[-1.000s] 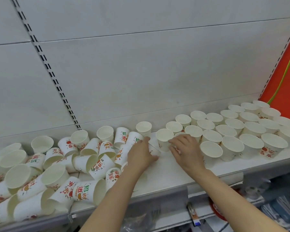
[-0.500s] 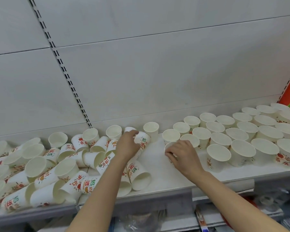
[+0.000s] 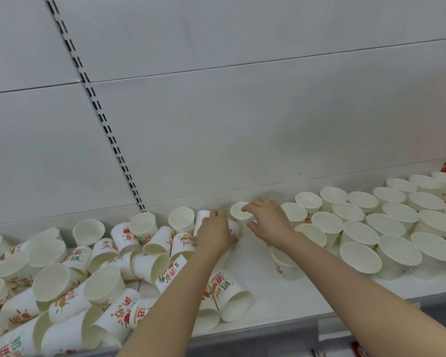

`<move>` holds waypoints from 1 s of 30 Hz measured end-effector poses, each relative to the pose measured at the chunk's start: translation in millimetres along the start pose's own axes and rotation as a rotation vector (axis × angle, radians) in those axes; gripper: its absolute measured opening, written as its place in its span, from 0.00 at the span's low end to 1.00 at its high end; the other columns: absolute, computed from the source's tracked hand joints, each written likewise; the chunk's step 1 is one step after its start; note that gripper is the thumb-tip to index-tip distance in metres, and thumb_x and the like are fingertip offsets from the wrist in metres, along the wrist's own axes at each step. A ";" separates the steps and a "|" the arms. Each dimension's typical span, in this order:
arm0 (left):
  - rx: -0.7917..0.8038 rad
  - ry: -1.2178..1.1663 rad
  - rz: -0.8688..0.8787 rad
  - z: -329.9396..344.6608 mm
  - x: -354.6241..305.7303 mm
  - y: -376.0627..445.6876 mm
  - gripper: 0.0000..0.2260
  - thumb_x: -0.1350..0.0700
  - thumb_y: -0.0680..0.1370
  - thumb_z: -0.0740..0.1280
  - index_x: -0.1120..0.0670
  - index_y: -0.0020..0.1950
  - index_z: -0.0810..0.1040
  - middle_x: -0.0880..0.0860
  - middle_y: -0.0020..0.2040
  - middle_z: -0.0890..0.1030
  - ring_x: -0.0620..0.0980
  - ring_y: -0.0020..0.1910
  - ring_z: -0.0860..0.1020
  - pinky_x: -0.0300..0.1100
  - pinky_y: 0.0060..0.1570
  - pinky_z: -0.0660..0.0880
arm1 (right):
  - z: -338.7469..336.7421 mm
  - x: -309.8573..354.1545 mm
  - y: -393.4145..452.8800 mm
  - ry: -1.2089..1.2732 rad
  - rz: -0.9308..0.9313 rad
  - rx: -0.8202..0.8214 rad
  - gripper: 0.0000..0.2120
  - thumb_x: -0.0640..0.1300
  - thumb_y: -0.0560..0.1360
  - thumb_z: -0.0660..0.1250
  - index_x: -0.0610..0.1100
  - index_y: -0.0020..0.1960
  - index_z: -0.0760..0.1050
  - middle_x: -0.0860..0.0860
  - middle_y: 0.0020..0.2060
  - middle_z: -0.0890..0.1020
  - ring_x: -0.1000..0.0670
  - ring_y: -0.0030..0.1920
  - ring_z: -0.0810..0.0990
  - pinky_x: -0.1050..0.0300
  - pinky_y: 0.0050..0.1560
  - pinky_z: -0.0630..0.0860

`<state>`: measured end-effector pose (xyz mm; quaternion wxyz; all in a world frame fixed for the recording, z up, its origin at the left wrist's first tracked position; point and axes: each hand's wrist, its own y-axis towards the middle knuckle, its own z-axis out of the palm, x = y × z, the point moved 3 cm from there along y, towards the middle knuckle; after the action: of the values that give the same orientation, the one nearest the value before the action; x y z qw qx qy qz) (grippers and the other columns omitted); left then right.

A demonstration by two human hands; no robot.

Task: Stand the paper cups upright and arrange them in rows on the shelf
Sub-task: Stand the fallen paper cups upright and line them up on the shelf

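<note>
In the head view, both hands are reaching to the back of the white shelf (image 3: 268,302), near the middle of the frame. The left hand (image 3: 215,234) is curling its fingers around a printed paper cup (image 3: 234,227), which is tilting under the palm. The right hand (image 3: 268,221) is pinching the rim of an upright cup (image 3: 238,212) just beside it, with the fingertips over the near edge of its mouth and the thumb lower down.

Across the right half of the frame, the standing cups (image 3: 386,225) are sitting mouth up in rows, close together, running toward the upper right edge. Across the lower left, the toppled cups (image 3: 88,279) are lying in a loose heap, many on their sides and overlapping. One fallen cup (image 3: 231,297) is lying on its side near the shelf's front edge, beside the left forearm. Behind the shelf, a grey back panel (image 3: 242,112) with a slotted upright (image 3: 98,119) is filling the upper frame.
</note>
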<state>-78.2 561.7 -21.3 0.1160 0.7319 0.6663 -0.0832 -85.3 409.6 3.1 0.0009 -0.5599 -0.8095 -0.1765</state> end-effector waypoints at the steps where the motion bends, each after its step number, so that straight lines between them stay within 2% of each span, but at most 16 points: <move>1: -0.025 -0.015 0.008 -3.9 3.6 -0.6 0.26 0.46 0.71 0.73 0.56 0.62 0.68 0.54 0.60 0.72 0.55 0.56 0.75 0.48 0.50 0.75 | 5.1 -1.7 6.2 -0.047 0.007 0.054 0.17 0.44 0.75 0.65 0.49 0.64 0.75 0.50 0.59 0.79 0.46 0.63 0.71 0.51 0.62 0.63; 4: -0.064 -0.087 0.043 -12.4 13.6 -7.4 0.18 0.48 0.70 0.73 0.54 0.56 0.75 0.51 0.57 0.74 0.52 0.51 0.77 0.44 0.44 0.73 | 12.2 -6.9 12.2 -0.146 0.038 0.093 0.10 0.43 0.75 0.63 0.50 0.52 0.79 0.50 0.49 0.83 0.45 0.53 0.76 0.52 0.57 0.64; 8: -0.087 -0.249 0.136 -9.7 5.7 -17.0 0.13 0.50 0.71 0.74 0.53 0.51 0.79 0.46 0.58 0.74 0.48 0.51 0.75 0.42 0.46 0.72 | 9.5 -15.9 5.2 -0.210 0.097 -0.037 0.05 0.39 0.70 0.67 0.47 0.40 0.81 0.49 0.36 0.83 0.42 0.41 0.78 0.51 0.48 0.67; 12: -0.040 -0.245 0.253 2.5 -11.6 -10.5 0.12 0.52 0.72 0.73 0.56 0.52 0.79 0.47 0.63 0.73 0.49 0.55 0.76 0.41 0.47 0.70 | 10.1 -23.1 -1.6 -0.290 0.158 -0.082 0.11 0.36 0.56 0.76 0.48 0.30 0.77 0.51 0.26 0.79 0.44 0.31 0.77 0.54 0.38 0.68; 13: -0.022 -0.225 0.285 5.8 -12.3 -8.6 0.13 0.52 0.73 0.73 0.56 0.54 0.79 0.48 0.65 0.72 0.49 0.56 0.75 0.42 0.50 0.72 | 10.1 -25.3 -1.7 -0.289 0.176 -0.074 0.11 0.36 0.56 0.76 0.48 0.31 0.77 0.51 0.26 0.79 0.45 0.31 0.77 0.54 0.38 0.68; 15: 0.020 -0.196 0.327 9.2 -6.8 -7.2 0.20 0.52 0.72 0.74 0.54 0.62 0.76 0.49 0.70 0.68 0.50 0.63 0.73 0.42 0.58 0.72 | 8.0 -28.4 -2.5 -0.263 0.191 -0.060 0.06 0.38 0.63 0.72 0.48 0.36 0.80 0.50 0.31 0.81 0.44 0.37 0.79 0.53 0.43 0.67; 18: 0.049 -0.306 0.353 -2.4 12.4 -3.9 0.27 0.51 0.70 0.75 0.49 0.68 0.71 0.48 0.74 0.63 0.47 0.69 0.67 0.42 0.66 0.67 | 4.1 -31.7 -5.2 -0.078 0.194 -0.219 0.06 0.42 0.70 0.69 0.47 0.46 0.83 0.49 0.39 0.84 0.42 0.44 0.80 0.50 0.49 0.70; 21: -0.080 -0.310 0.311 -24.1 35.4 13.6 0.23 0.54 0.72 0.73 0.48 0.65 0.74 0.48 0.67 0.72 0.49 0.65 0.70 0.43 0.63 0.68 | 3.8 -14.8 -10.8 0.046 0.052 -0.329 0.08 0.46 0.69 0.68 0.47 0.46 0.82 0.51 0.40 0.84 0.44 0.44 0.80 0.49 0.47 0.74; 23: -0.133 -0.075 0.246 -29.5 42.9 28.4 0.20 0.55 0.74 0.69 0.50 0.66 0.73 0.49 0.66 0.74 0.52 0.66 0.70 0.43 0.63 0.66 | 12.0 -3.9 -11.0 0.028 -0.063 -0.270 0.10 0.48 0.66 0.72 0.47 0.47 0.82 0.52 0.42 0.84 0.45 0.45 0.80 0.50 0.47 0.75; 26: -0.044 0.235 0.193 -20.7 39.4 36.8 0.23 0.51 0.76 0.67 0.51 0.70 0.69 0.51 0.70 0.70 0.54 0.69 0.67 0.47 0.63 0.62 | 22.6 -2.3 -5.9 -0.014 -0.040 -0.106 0.12 0.44 0.63 0.76 0.48 0.46 0.82 0.52 0.41 0.84 0.43 0.48 0.79 0.47 0.50 0.74; 28: -0.036 0.217 0.188 -14.8 36.2 36.5 0.21 0.53 0.75 0.67 0.52 0.68 0.71 0.51 0.68 0.71 0.54 0.67 0.68 0.46 0.62 0.64 | 23.8 -4.4 -2.9 -0.028 0.017 -0.067 0.07 0.41 0.65 0.74 0.47 0.44 0.83 0.51 0.39 0.84 0.43 0.48 0.78 0.47 0.50 0.72; 30: -0.069 0.068 0.184 -16.3 34.8 35.6 0.14 0.57 0.74 0.68 0.51 0.59 0.77 0.50 0.61 0.75 0.52 0.62 0.73 0.44 0.57 0.68 | 22.0 -5.6 -0.7 -0.035 0.022 -0.106 0.07 0.38 0.63 0.73 0.48 0.38 0.82 0.52 0.33 0.83 0.43 0.42 0.79 0.48 0.46 0.72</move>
<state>-40.0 596.5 -13.1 0.1256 0.7878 0.6025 -0.0241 -79.5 410.6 -18.8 -0.0410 -0.5710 -0.7928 -0.2092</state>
